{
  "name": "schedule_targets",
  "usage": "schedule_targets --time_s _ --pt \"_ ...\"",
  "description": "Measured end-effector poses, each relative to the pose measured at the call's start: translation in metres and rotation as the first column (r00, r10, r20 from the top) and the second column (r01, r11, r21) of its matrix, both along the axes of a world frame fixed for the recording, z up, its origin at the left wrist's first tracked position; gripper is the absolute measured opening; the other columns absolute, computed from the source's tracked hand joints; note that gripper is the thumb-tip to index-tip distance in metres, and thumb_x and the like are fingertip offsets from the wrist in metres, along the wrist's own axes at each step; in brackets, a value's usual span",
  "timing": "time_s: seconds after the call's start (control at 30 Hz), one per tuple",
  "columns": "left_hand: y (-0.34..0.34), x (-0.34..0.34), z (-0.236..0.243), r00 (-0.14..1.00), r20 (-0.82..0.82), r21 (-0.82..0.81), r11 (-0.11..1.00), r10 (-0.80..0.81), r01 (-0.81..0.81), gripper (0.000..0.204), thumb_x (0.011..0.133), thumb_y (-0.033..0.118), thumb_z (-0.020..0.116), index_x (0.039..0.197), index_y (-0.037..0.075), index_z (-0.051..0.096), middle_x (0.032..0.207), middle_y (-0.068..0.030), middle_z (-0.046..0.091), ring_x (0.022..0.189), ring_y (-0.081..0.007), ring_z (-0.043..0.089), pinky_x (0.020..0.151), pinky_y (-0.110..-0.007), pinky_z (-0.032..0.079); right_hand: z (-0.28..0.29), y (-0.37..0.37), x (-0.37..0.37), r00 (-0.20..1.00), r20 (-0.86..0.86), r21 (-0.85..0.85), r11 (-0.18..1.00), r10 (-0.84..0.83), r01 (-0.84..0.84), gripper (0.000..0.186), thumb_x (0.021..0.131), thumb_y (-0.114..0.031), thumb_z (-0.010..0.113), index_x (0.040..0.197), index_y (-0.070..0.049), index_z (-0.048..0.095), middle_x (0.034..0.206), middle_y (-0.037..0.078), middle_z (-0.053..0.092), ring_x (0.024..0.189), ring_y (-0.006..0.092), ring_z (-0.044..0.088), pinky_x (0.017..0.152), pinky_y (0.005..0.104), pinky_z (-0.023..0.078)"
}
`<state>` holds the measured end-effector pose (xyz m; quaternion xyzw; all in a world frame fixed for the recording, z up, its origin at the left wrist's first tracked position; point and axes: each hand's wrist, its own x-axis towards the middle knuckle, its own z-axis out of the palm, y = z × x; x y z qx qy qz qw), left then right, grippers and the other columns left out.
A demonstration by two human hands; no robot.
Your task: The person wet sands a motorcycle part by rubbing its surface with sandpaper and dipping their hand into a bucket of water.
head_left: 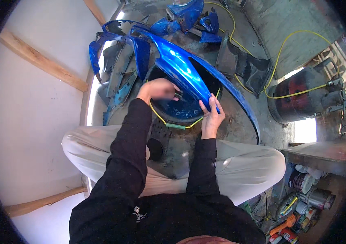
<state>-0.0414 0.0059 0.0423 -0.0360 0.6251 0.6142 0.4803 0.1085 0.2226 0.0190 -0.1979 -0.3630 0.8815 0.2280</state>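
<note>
One long, forked, curved panel with a glossy blue surface [181, 71] was positioned aslant above the bucket, its near tip toward the wearer. A narrow blue arm swept to the right; it appeared to belong to the same part.

Two hands were engaged. The right hand [212, 118] was nearly closed, thumb and fingers pinching the near tip, presumably to steady the panel. The left hand [163, 89] was partly curled beside the panel around one small dark object [178, 94]; blur prevented identification.

One round black bucket [181, 120], fitted with one yellow bail and one green grip [176, 126], stood on the floor between two bent knees, probably to keep its bluish, apparently liquid contents within reach and catch drips.

Beyond it, one blue frame-like plastic part [139, 53] lay to the left. At least two broken-looking blue plastic pieces [187, 15] lay at the far side; overlap prevented an exact count. Dark grey moulded plastic [256, 73] lay to the right, as one or two parts.

One dark, red-marked cylindrical metal tank [295, 107] stood farther right, with a thin yellow hose [304, 30] attached.
</note>
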Motion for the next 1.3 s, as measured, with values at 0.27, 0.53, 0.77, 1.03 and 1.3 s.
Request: schedule_targets --time_s 0.27,0.53,0.77,1.03,1.3 --pt "-0.019 -0.049 0.119 0.956 -0.293 -0.083 0.997 -0.030 0.005 0.042 0.085 -0.014 0.050 0.120 -0.006 0.072 0.118 -0.0213 0.072 0.098 -0.0325 0.078 0.075 -0.026 0.065 -0.003 0.001 0.004 0.999 0.022 0.039 0.999 0.031 -0.032 0.039 0.097 -0.017 0.077 0.123 0.011 0.068 0.122 0.019 0.068 0.105 0.0242 0.070 0.083 0.0416 0.068" --pt "0.020 -0.067 0.160 0.682 -0.677 -0.414 0.910 -0.278 -0.040 0.042 0.077 -0.009 0.050 0.105 0.001 0.081 0.097 -0.0103 0.076 0.080 -0.0198 0.074 0.070 -0.032 0.064 -0.006 0.003 0.005 1.000 0.014 0.017 1.000 0.022 -0.022 0.038 0.097 -0.016 0.076 0.123 0.010 0.068 0.121 0.019 0.068 0.102 0.0228 0.070 0.081 0.0402 0.069" --pt "0.020 -0.055 0.158 0.474 -0.771 -0.455 0.889 -0.425 0.057 0.042 0.077 -0.005 0.052 0.106 0.003 0.081 0.098 -0.0084 0.078 0.092 -0.0177 0.073 0.086 -0.032 0.059 -0.009 0.002 0.004 1.000 0.009 0.016 1.000 0.003 -0.003 0.032 0.097 -0.015 0.076 0.118 0.009 0.071 0.122 0.019 0.068 0.104 0.0247 0.070 0.081 0.0445 0.069" --pt "-0.011 -0.022 0.067 0.465 -0.433 -0.694 0.615 -0.772 0.375 0.045 0.076 -0.003 0.058 0.107 0.015 0.084 0.107 -0.0075 0.080 0.098 -0.0221 0.072 0.093 -0.035 0.054 -0.006 0.002 0.004 1.000 0.006 -0.009 1.000 -0.022 0.022 0.031 0.097 -0.015 0.076 0.117 0.009 0.071 0.120 0.018 0.069 0.101 0.0236 0.071 0.080 0.0430 0.069" --pt "0.029 -0.048 -0.113 0.643 -0.637 -0.725 0.615 -0.426 -0.311 0.030 0.088 0.009 0.060 0.098 0.025 0.083 0.114 -0.0142 0.077 0.109 -0.0356 0.072 0.092 -0.046 0.059 -0.005 0.003 0.006 1.000 0.026 -0.050 0.999 -0.005 0.006 0.041 0.097 -0.019 0.077 0.124 0.010 0.066 0.120 0.017 0.068 0.103 0.0231 0.070 0.083 0.0399 0.067"
